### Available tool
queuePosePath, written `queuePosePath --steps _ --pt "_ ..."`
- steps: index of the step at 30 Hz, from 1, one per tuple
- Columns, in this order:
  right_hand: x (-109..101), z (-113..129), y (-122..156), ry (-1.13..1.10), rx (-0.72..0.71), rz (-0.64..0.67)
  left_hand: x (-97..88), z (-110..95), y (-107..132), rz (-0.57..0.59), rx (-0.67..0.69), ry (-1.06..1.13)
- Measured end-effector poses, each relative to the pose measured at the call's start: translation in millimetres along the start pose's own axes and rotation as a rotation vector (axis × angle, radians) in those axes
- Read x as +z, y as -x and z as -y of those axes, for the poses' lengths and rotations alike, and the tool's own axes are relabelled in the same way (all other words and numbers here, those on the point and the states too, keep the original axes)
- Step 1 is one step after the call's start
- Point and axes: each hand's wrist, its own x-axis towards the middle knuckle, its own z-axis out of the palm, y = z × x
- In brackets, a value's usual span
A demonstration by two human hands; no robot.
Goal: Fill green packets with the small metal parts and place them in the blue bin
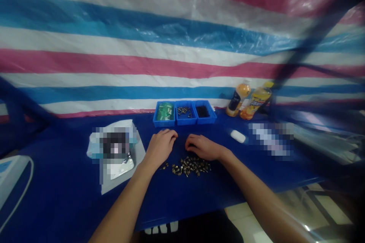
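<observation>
My left hand [161, 145] rests over the blue table [176, 205], its fingers curled together and pointing toward the trays. My right hand [202, 147] is opposite, also with bent, closed fingers; a narrow gap separates the two. Whatever either one pinches is too small or hidden to make out. Just below the right hand lies a loose pile of small brass-coloured and dark metal parts [194, 166], shaped somewhat like screws. A few more metal pieces [164, 166] lie beside my left wrist.
Behind the hands stand three joined blue trays: one with green packets [165, 112], one with small metal parts [184, 112], one with black bits [202, 111]. Two drink bottles [238, 98] and a white case [238, 136] are rightward. A white bag [125, 125] lies left.
</observation>
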Motion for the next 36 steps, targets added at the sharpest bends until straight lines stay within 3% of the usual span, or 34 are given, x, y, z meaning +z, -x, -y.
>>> queuePosePath --steps 9,15,19,21,25,27,31,36 --pt "-3.7 -6.4 0.8 -0.193 0.135 -0.179 1.9 -6.4 -0.7 0.087 0.081 0.129" --pt "-10.0 -8.7 4.7 -0.153 0.196 -0.205 1.3 -10.2 0.3 0.115 0.081 0.131" --pt "-14.5 -13.1 6.9 -0.055 0.263 -0.288 2.5 -9.1 0.6 0.110 0.089 0.139" --pt "-17.4 -17.1 8.0 -0.019 0.304 -0.395 3.0 -8.6 0.7 0.108 0.089 0.142" --pt "-25.1 -22.8 10.9 -0.089 0.415 -0.773 2.9 -8.9 1.1 0.109 0.086 0.139" --pt "-28.2 -22.5 12.5 -0.111 0.443 -0.883 2.6 -9.4 1.5 0.107 0.080 0.131" --pt "-27.2 -17.5 12.6 -0.037 0.396 -0.826 2.6 -9.6 1.8 0.102 0.088 0.136" --pt "-15.7 -12.4 7.7 0.018 0.251 -0.463 3.1 -9.9 0.6 0.062 0.071 0.213"
